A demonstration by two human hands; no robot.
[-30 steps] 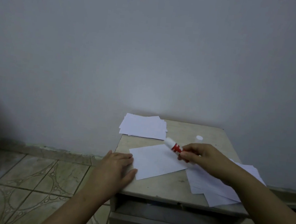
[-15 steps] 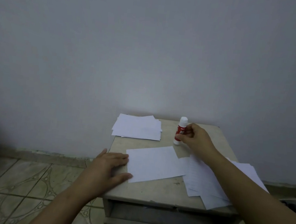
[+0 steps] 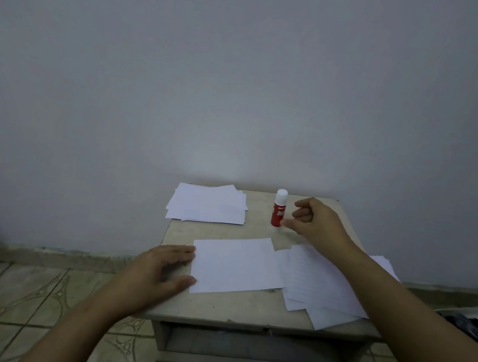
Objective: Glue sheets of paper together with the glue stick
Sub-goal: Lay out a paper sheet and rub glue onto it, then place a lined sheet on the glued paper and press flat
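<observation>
From my feed, a plain grey-white wall [image 3: 242,78] fills the upper two thirds of the frame, brighter at centre where light pools just above the small table [image 3: 218,308]. That pale, worn-topped table stands against the wall at lower centre, an open shelf [image 3: 250,344] under its top. Lower left shows patterned beige floor tiles [image 3: 13,298] and a dark, scuffed baseboard strip [image 3: 47,252].

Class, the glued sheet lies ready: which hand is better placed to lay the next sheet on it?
The right hand: it is empty beside the standing glue stick, just above the loose sheets. The left hand steadies the glued sheet.
</observation>
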